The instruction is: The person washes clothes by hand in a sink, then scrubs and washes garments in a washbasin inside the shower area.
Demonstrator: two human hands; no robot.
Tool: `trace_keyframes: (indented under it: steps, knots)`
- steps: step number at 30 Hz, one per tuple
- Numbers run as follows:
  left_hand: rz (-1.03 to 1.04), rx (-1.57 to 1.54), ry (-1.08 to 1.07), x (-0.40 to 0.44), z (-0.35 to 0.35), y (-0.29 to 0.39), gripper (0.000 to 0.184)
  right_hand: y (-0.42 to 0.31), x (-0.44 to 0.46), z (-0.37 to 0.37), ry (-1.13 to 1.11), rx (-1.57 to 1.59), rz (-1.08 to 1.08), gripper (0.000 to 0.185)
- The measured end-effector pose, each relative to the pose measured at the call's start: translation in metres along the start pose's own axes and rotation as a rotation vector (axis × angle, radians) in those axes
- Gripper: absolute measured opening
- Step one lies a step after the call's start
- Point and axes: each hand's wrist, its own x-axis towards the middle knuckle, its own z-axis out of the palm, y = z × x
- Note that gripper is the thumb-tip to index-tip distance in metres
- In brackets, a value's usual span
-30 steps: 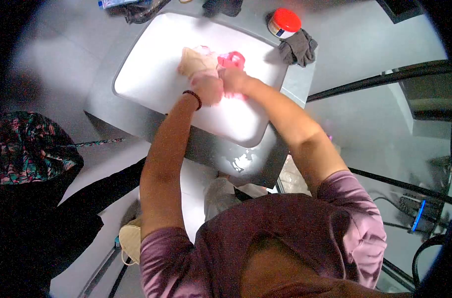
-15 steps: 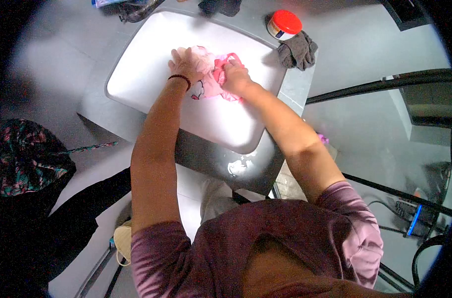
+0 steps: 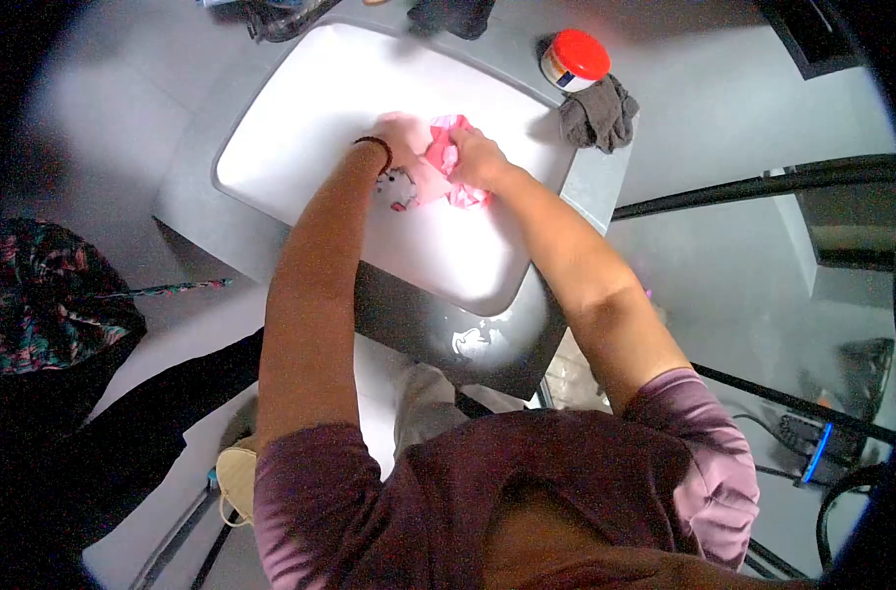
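A pink printed garment (image 3: 431,183) lies bunched in the white sink (image 3: 300,118), with a dark-outlined figure on its paler part. My right hand (image 3: 476,157) has its fingers closed on the brighter pink, striped part of the cloth. Against the garment's left side is my left hand (image 3: 397,138), a dark beaded bracelet at its wrist. Motion and glare smear its fingers, so their grip is hidden.
On the grey counter's far right corner stand a red-lidded tub (image 3: 576,61) and a crumpled dark grey cloth (image 3: 599,113). Dark items (image 3: 452,15) lie along the back edge. Wet suds (image 3: 476,340) mark the front edge. A patterned bag (image 3: 59,300) is at the left.
My left hand has gone from fingers spread on the cloth to a blurred position slightly right and lower. The right hand keeps its hold. The whole view has shifted slightly.
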Motion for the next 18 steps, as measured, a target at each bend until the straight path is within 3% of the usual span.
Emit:
trace_keyframes:
  steps: [1, 2, 4, 5, 6, 8, 9, 10, 12, 13, 15, 18]
  knots:
    - [0.075, 0.056, 0.064, 0.028, 0.049, -0.028, 0.03, 0.003, 0.001, 0.0, -0.047, 0.008, -0.05, 0.063]
    - [0.076, 0.06, 0.062, 0.02, 0.042, -0.022, 0.03, 0.002, -0.002, -0.009, -0.045, 0.012, -0.05, 0.063]
    - [0.3, -0.009, -0.305, -0.014, 0.006, 0.01, 0.03, -0.004, -0.014, -0.032, -0.44, 0.268, -0.086, 0.056]
    - [0.459, 0.153, -0.318, -0.028, -0.017, 0.026, 0.03, 0.004, -0.011, -0.024, -0.517, 0.329, -0.105, 0.062]
    - [0.463, 0.154, -0.32, -0.042, -0.028, 0.032, 0.03, 0.005, -0.012, -0.02, -0.516, 0.332, -0.101, 0.062]
    - [0.212, -0.161, -0.08, -0.066, -0.045, 0.043, 0.028, 0.002, -0.015, -0.012, -0.246, 0.215, -0.091, 0.064]
    - [-0.292, -0.43, -0.214, -0.068, -0.06, 0.055, 0.045, 0.001, -0.016, -0.005, -0.108, 0.218, -0.094, 0.068]
    - [-0.289, -0.427, -0.212, -0.064, -0.05, 0.051, 0.045, 0.003, -0.014, -0.004, -0.104, 0.217, -0.092, 0.068]
    - [-0.381, -0.316, 0.053, -0.062, -0.033, 0.043, 0.054, 0.007, -0.01, 0.0, -0.209, 0.2, 0.044, 0.066]
    - [-0.379, -0.312, 0.048, -0.06, -0.036, 0.046, 0.054, 0.01, -0.006, 0.002, -0.209, 0.205, 0.047, 0.066]
    - [-0.241, -0.156, -0.38, -0.054, -0.051, 0.052, 0.052, 0.012, 0.003, 0.001, -0.416, 0.147, 0.02, 0.066]
    - [-0.29, -0.161, -0.333, -0.061, -0.045, 0.057, 0.047, 0.006, -0.004, 0.002, -0.364, 0.07, -0.018, 0.058]
